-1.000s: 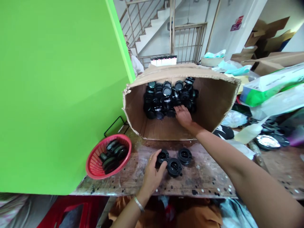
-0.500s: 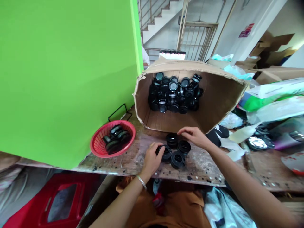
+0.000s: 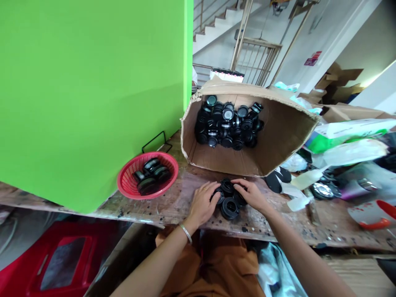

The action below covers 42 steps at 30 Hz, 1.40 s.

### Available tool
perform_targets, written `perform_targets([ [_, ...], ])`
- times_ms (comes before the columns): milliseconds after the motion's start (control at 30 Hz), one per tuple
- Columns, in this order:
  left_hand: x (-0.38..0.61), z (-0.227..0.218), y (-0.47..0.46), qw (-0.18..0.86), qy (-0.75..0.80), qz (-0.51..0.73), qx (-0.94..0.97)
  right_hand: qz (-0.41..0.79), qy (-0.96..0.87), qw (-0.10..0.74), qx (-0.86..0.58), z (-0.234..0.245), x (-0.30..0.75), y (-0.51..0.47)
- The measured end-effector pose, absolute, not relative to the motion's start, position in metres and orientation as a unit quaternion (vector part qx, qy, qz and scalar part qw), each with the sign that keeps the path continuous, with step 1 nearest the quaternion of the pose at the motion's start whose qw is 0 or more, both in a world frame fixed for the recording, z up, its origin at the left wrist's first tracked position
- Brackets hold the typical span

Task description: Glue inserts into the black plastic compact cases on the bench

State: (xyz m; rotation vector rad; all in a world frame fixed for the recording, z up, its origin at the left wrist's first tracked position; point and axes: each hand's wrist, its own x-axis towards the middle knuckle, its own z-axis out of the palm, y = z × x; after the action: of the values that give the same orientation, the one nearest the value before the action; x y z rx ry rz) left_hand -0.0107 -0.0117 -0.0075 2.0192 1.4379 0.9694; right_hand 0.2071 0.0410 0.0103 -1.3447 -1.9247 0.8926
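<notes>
Several black, round, ring-like parts sit tightly grouped on the worn wooden table; their exact kind I cannot make out. My left hand curls its fingers and thumb around the left part. From the other side, my right hand lies over the right part, its fingertips by the rear part. That right part is half hidden beneath the fingers. Behind the group, a cardboard box lies on its side, opening toward me, with many similar black parts inside.
A red plastic basket holding several black parts stands at left, by a green panel and a black wire stand. To the right are plastic bags, a black-and-white item and a white-and-red mug.
My right hand has come down and forward from near the box edge onto the right part. The loose parts now sit closer together. The head view has shifted slightly.
</notes>
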Motion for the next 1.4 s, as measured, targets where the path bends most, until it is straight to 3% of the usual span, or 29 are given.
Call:
perform_targets([
  [300, -0.013, -0.008, -0.012, 0.269, 0.528, 0.372, 0.714, 0.343, -0.758, 0.241, -0.499, 0.024, 0.198, 0.074],
  [600, -0.014, -0.004, -0.013, 0.3, 0.562, 0.375, 0.673, 0.111, -0.686, 0.25, -0.675, 0.042, 0.2, 0.21],
  [800, -0.014, -0.002, -0.012, 0.314, 0.57, 0.38, 0.657, 0.087, -0.66, 0.245, -0.705, 0.04, 0.197, 0.238],
  [1067, -0.014, -0.003, -0.009, 0.325, 0.565, 0.381, 0.655, 0.204, -0.642, 0.281, -0.684, 0.048, 0.242, 0.148],
  [1400, -0.015, -0.007, -0.006, 0.317, 0.558, 0.392, 0.659, 0.481, -0.582, 0.205, -0.622, 0.03, 0.289, 0.015],
])
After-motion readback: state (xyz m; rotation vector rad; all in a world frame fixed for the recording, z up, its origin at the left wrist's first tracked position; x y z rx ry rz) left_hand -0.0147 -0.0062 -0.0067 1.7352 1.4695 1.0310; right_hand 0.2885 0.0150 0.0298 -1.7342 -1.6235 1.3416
